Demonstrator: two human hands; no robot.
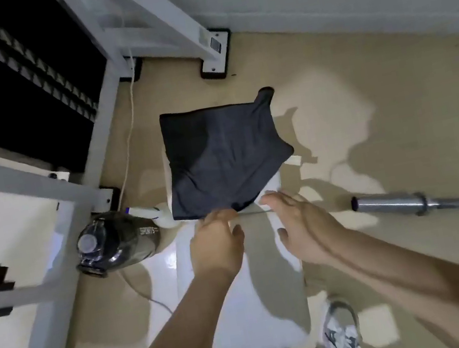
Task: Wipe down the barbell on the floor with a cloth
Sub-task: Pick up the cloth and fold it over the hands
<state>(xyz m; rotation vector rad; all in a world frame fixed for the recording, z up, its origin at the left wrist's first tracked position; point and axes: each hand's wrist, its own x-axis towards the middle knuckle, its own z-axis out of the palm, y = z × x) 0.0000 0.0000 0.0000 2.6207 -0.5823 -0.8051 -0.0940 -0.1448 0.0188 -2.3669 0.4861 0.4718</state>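
A dark grey cloth (223, 156) lies spread over the far end of a white bench (245, 303) in the middle of the view. My left hand (217, 245) pinches the cloth's near edge. Just right of it, my right hand (301, 222) hovers with fingers spread, holding nothing. The steel barbell (405, 202) lies on the tan floor to the right, its sleeve end pointing toward the bench, the rest running off the right edge.
A dark translucent water jug (117, 242) lies on the floor left of the bench. A white rack frame (110, 81) with black feet stands at left and back, with a white cable (130, 139) trailing down. My sneakers (341, 335) are at the bottom.
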